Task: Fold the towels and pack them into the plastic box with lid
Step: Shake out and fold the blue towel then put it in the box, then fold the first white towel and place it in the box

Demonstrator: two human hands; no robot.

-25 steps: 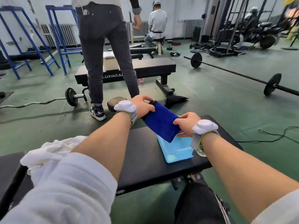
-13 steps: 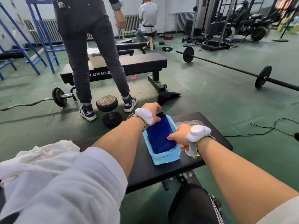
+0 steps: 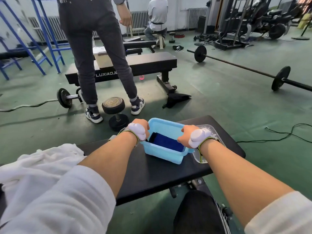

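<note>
1. Nearest the camera, two forearms in pushed-up white fleece sleeves reach forward over a black padded bench (image 3: 152,174).
2. A crumpled white towel (image 3: 42,159), soft and loosely heaped, lies at the bench's left edge.
3. Toward the far right end of the bench stands a light blue plastic box (image 3: 163,154), rectangular with rounded corners and smooth, slightly translucent walls. It is tilted, its far rim raised.
4. Inside it a folded dark blue towel (image 3: 166,141) lies flat on the bottom, its nap fine and matte.
5. The left hand (image 3: 142,127) is clamped on the box's left rim; the right hand (image 3: 186,135) is clamped on its right rim. Each wrist bears a white rounded device on a strap.
6. A clear plastic lid (image 3: 208,130) lies on the bench just right of the box, partly under the right wrist.
7. On the green floor beyond stands a black dumbbell (image 3: 115,112), a person in grey trousers, and a second black bench (image 3: 148,63) carrying a pale lidded box (image 3: 101,57).
8. Farther right lies a long barbell (image 3: 243,68).
</note>
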